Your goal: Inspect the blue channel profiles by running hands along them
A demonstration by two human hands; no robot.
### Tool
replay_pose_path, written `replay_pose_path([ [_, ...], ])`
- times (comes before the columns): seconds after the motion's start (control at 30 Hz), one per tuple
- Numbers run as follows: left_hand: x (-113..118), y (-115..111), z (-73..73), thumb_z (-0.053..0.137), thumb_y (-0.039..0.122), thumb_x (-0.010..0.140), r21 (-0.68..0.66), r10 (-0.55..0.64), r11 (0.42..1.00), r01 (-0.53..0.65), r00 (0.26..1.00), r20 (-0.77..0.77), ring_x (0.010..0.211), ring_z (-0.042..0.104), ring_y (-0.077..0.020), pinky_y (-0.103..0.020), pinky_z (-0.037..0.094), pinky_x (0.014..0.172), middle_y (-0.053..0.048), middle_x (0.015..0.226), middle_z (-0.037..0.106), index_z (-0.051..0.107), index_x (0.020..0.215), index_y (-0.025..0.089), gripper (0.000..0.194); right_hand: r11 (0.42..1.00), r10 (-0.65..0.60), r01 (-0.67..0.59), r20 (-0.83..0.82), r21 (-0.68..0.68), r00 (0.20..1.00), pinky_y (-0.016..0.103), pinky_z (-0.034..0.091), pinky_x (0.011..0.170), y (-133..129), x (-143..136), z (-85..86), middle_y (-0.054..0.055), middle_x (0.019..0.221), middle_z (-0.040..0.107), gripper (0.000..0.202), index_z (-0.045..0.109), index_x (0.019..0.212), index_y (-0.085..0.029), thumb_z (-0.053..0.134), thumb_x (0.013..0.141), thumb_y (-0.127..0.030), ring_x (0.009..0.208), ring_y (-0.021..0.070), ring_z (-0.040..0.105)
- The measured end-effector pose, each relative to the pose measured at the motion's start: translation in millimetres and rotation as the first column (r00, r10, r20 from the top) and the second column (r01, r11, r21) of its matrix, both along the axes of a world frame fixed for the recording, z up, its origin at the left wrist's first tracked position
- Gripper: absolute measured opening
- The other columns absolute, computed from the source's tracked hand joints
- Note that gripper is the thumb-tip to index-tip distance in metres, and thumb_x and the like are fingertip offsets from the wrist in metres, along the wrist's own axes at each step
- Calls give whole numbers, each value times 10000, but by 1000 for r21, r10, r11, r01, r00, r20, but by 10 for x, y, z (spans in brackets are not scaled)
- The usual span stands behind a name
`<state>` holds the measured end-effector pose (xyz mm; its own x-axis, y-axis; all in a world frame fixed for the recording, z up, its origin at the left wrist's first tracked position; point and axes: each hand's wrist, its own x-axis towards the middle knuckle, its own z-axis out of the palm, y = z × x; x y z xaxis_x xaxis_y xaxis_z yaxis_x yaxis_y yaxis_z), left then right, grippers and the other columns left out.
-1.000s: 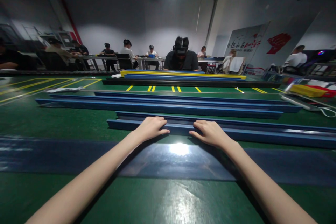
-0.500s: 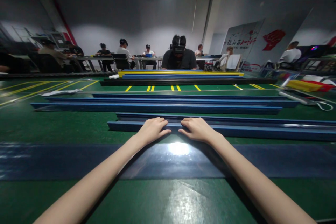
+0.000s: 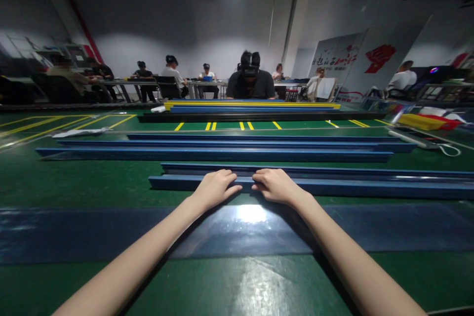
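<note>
A long blue plastic channel point(image 3: 351, 188) with an open top lies across the table in front of me. Both hands are on its near wall, left of its middle. My left hand point(image 3: 218, 187) has its fingers bent over the wall, with the thumb stretched along the near side. Close beside it, my right hand point(image 3: 276, 185) curls over the same wall, its thumb near the fingertips. A small gap separates the two hands. Nearer to me, under my forearms, a flat glossy dark-blue strip point(image 3: 252, 242) spans the table.
More blue channels point(image 3: 222, 154) lie parallel beyond. Further off are yellow strips point(image 3: 255, 104) and a black bar point(image 3: 237, 117). A phone with a white cable point(image 3: 422, 138) and yellow and red items point(image 3: 425, 122) lie right. A co-worker point(image 3: 252, 79) sits opposite on the green table's point(image 3: 92, 177) far side.
The view has shifted slightly, so everything sits a little further left. My right thumb has drawn in closer to its fingers. Both hands stay on the channel's near wall.
</note>
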<state>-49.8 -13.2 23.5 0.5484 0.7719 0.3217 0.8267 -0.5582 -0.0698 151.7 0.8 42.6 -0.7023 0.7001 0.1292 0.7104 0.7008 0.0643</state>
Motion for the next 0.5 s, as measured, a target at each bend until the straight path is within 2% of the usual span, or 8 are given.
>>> replay_pose_path([
  [0.23, 30, -62, 35, 399, 394, 857, -59, 3, 998, -5, 1000, -29, 819, 558, -167, -255, 432, 676, -32, 852, 593, 554, 830, 181, 266, 1000, 16, -16, 18, -20, 1000, 241, 256, 557, -41, 15, 33, 47, 801, 615, 199, 576, 745, -164, 430, 824, -274, 725, 136, 552],
  [0.5, -33, -81, 44, 406, 365, 855, -49, -34, 998, 31, 998, -60, 850, 551, -181, -276, 426, 708, -39, 887, 597, 525, 899, 172, 231, 1000, -2, 2, 20, -9, 1000, 246, 252, 551, -54, 17, 32, 39, 791, 611, 215, 572, 741, -171, 419, 834, -290, 707, 135, 551],
])
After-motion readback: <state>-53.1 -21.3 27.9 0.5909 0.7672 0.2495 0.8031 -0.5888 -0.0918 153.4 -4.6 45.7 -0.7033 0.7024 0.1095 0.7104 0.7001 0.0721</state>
